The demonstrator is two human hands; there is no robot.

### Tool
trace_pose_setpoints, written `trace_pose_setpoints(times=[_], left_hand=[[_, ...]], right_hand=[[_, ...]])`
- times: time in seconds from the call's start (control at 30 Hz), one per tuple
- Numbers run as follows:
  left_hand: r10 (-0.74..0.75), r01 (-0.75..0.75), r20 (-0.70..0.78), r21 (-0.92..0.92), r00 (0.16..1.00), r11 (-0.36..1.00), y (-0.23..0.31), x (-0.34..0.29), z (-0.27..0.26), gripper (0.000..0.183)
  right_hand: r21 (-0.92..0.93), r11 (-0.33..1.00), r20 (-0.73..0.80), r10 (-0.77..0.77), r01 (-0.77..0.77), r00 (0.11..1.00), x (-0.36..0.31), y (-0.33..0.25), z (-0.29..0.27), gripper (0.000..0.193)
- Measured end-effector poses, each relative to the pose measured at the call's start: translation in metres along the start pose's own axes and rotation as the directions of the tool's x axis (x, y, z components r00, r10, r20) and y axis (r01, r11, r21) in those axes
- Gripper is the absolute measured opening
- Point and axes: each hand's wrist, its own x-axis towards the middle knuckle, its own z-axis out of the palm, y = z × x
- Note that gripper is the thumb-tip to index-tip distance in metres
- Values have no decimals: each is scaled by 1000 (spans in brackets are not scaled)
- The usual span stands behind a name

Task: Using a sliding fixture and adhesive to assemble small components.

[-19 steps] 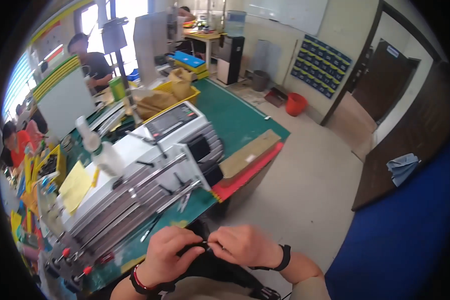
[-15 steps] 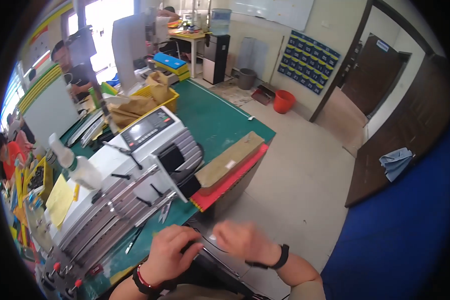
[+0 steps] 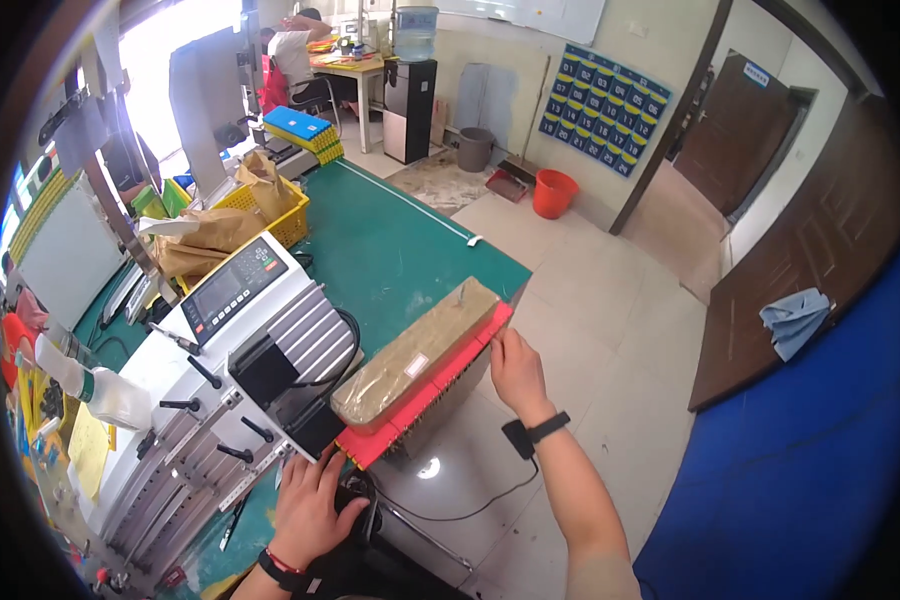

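Note:
A long brown block (image 3: 420, 350), wrapped in shiny film, lies along the edge of the green table. Beneath it, red strips (image 3: 440, 385) with dark marks along their outer side jut over that edge. My right hand (image 3: 518, 370) is closed at the far end of the strips, its fingertips partly hidden against their corner. Near the other end, my left hand (image 3: 315, 510) has its fingers stretched forward, close to the strips' near corner and the machine. Nothing shows in its grasp. A grey-white machine (image 3: 260, 330) with a button panel and black levers stands to the left.
A yellow basket (image 3: 292, 222) with brown paper sits behind the machine, and a spray bottle (image 3: 120, 398) stands left. A cable (image 3: 470, 518) hangs from a black device at my right wrist. A red bucket (image 3: 553, 193) stands on the floor; another person sits far off.
My hands were close together above the near table edge. They have parted: the right reached forward to the strips' far end, the left moved to their near end. The view has shifted too.

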Motion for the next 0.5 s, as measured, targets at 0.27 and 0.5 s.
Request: trace_pose_setpoints(times=[0.27,0.5], left_hand=[[3,-3,3,27,1000,1000,3,4,-2,85],[-1,3,-26,48,1000,999,8,6,-2,83]], right_hand=[[34,967,-105,-248,253,963,-30,-28,-22,17],[100,952,-86,-281,289,956,-29,-44,-14,18]])
